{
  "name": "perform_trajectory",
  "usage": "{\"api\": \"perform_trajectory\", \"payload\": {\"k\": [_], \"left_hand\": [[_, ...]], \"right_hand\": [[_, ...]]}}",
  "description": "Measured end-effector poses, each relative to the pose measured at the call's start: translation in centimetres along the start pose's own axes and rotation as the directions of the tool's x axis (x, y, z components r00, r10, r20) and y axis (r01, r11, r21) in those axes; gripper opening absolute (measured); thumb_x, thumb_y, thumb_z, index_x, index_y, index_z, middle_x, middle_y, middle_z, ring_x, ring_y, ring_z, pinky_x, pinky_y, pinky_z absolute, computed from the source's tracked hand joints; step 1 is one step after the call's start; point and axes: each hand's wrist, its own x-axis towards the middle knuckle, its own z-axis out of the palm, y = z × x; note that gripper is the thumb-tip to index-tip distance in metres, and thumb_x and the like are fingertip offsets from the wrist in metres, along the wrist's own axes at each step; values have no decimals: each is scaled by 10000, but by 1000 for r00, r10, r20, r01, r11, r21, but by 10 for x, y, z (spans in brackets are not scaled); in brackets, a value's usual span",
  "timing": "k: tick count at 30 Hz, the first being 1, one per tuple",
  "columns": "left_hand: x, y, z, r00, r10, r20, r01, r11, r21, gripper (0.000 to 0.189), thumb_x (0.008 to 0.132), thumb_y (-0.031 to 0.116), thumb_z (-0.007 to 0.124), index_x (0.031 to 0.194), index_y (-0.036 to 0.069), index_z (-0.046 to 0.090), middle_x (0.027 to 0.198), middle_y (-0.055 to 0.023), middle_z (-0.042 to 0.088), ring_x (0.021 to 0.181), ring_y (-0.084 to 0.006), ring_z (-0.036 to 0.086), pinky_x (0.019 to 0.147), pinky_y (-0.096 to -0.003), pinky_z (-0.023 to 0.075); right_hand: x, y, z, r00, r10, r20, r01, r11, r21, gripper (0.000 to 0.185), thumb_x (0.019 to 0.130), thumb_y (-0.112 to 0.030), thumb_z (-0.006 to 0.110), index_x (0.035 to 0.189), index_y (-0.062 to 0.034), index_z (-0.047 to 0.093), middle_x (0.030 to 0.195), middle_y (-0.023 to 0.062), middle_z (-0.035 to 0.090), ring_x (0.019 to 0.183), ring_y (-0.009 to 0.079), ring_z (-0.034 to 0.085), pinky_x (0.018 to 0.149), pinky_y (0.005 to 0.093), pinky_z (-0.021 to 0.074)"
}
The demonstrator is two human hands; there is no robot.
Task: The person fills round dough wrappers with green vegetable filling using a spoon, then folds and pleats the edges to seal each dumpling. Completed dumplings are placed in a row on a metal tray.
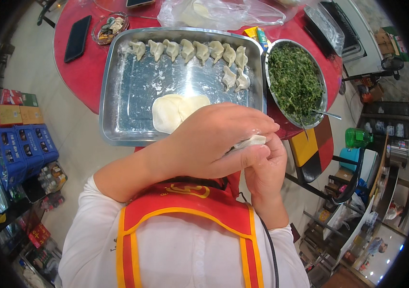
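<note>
Before my chest, my left hand (219, 133) and my right hand (272, 158) are pressed together around a dumpling (250, 142). Only a pale strip of its dough shows between the fingers; the rest is hidden. Behind my left wrist lie flat round dough wrappers (170, 111), overlapping near the front edge of a flour-dusted metal tray (132, 97). Folded dumplings (188, 51) stand in a row along the tray's far side, with two more dumplings (235, 79) below its right end. To the right, a metal bowl (324, 97) holds chopped green filling (292, 75) with a metal utensil (327, 114) in it.
On the red table (76, 81) are a dark phone (77, 39), a glass dish (111, 28) of small items, a clear plastic bag (222, 14) and yellow packets (253, 33). A stool (310, 151) stands right; blue crates (26, 153) stand left.
</note>
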Motion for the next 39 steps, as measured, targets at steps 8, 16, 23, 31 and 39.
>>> {"api": "perform_trajectory", "payload": {"k": [8, 16, 23, 31, 39], "left_hand": [[-1, -3, -1, 999, 41, 24, -40, 997, -65, 393, 1022, 290, 431, 1173, -2, 645, 1163, -195, 669, 1080, -360, 640, 948, -429, 481], [-11, 5, 19, 998, -62, -23, 43, 871, -489, 490, 1038, 285, 299, 1240, -15, 630, 1387, -230, 523, 1301, -365, 479, 1079, -429, 374], [-15, 11, 10, 998, -53, -33, 40, 946, -321, 449, 1004, 229, 340, 1225, -24, 637, 1325, -246, 570, 1236, -364, 550, 1054, -423, 412], [-15, 5, 2, 989, 108, -98, -126, 972, -198, 332, 996, 190, 460, 1198, -4, 639, 1189, -186, 658, 1075, -336, 649, 928, -375, 508], [-17, 9, 10, 977, 71, -202, -88, 993, -73, 337, 1001, 211, 434, 1153, -13, 635, 1186, -190, 656, 1060, -350, 651, 881, -394, 529]], "right_hand": [[-1, -5, 3, 1000, 22, -5, -23, 997, -72, 319, 855, -93, 759, 1102, 26, 597, 988, 84, 676, 889, 145, 652, 782, 271, 537], [6, -1, 0, 963, -48, 264, 188, 822, -537, 685, 792, -485, 738, 1220, 10, 535, 1062, 63, 623, 944, 159, 617, 763, 302, 503], [25, -4, -1, 846, -181, 501, 472, 691, -548, 323, 943, -290, 524, 972, -12, 685, 827, 93, 693, 776, 259, 667, 675, 344, 504], [34, -26, 13, 803, -133, 581, 543, 566, -620, 286, 923, -230, 479, 831, -56, 686, 779, 115, 664, 693, 325, 635, 610, 381, 495], [30, -31, 23, 846, -66, 529, 502, 430, -750, 322, 887, -239, 432, 900, -18, 666, 805, 115, 652, 719, 294, 637, 640, 358, 485]]}}
